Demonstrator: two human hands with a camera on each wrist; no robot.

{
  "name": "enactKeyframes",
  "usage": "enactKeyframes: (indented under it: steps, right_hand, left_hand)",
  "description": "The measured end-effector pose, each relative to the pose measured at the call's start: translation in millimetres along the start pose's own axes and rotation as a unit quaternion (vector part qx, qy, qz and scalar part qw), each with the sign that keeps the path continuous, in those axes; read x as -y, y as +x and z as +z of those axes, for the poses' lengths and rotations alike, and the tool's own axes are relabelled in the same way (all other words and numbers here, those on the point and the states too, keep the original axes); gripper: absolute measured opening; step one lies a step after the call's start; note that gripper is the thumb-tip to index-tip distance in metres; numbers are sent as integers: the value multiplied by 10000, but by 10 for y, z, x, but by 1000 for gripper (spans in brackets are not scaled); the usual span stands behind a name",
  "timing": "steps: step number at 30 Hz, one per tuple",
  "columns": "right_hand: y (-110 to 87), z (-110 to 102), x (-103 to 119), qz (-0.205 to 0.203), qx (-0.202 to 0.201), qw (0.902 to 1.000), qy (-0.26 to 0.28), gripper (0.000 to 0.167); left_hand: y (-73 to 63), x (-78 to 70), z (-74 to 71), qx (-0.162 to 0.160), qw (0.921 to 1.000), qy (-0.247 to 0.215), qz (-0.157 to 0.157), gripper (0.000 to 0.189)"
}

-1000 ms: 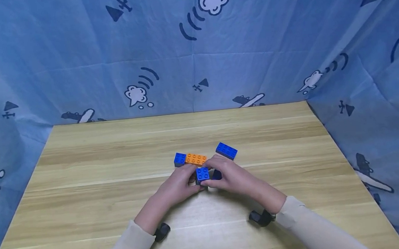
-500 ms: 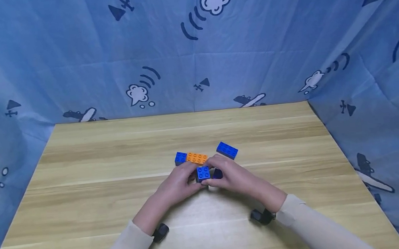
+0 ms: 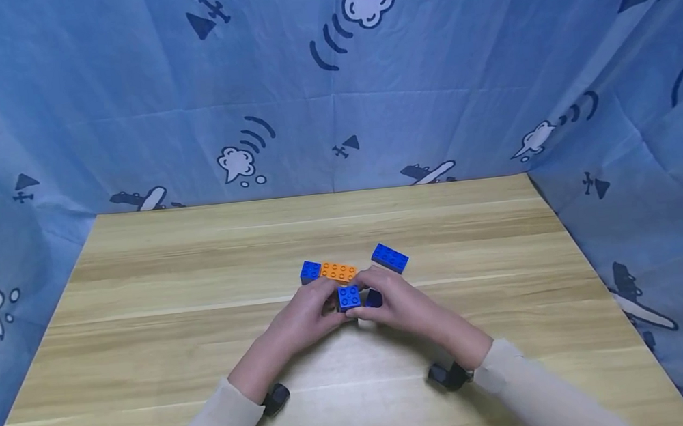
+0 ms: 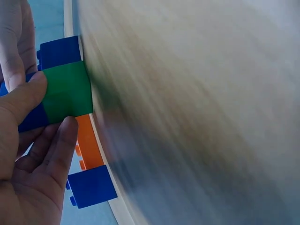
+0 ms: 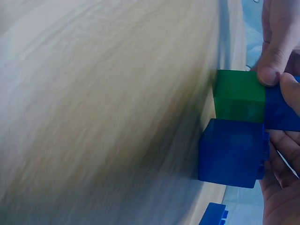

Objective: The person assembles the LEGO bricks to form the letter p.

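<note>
At the middle of the table, both hands are on a short stack: a blue building brick (image 3: 349, 297) with four studs sits on top of a green brick (image 4: 69, 91). My left hand (image 3: 310, 317) grips the green brick from the left, its thumb at the seam between the two colours. From the right, my right hand (image 3: 395, 297) pinches the upper blue brick between thumb and fingers. Another blue brick (image 5: 232, 152) stands on the table beside the stack, mostly covered by the right hand in the head view.
Just behind the hands lies an orange brick (image 3: 338, 271), with a small blue brick (image 3: 310, 271) against its left end. A longer blue brick (image 3: 390, 257) rests at an angle behind the right hand. Blue patterned cloth (image 3: 277, 54) hangs behind the wooden table (image 3: 197, 254).
</note>
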State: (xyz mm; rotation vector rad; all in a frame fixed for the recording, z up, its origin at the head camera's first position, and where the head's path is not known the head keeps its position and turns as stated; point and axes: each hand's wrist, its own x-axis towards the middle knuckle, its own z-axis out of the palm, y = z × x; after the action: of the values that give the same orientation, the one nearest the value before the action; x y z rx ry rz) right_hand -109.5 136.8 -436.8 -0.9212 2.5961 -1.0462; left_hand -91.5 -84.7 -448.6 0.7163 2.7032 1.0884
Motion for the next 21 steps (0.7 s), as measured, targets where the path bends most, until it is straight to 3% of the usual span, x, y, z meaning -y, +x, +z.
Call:
enactKeyframes:
  steps: [9, 15, 21]
  right_hand:
    - [-9, 25, 28, 174, -128, 9994, 259, 31]
    - [-28, -47, 31, 230, -60, 9992, 307, 41]
    - [-8, -241, -110, 261, -788, 9959, 351, 40]
  left_hand:
    - [-3, -13, 1, 73, 9998, -16, 161, 30]
    - [-10, -20, 8, 99, 9999, -59, 24, 26]
    - [-4, -18, 8, 41, 10000, -49, 54, 28]
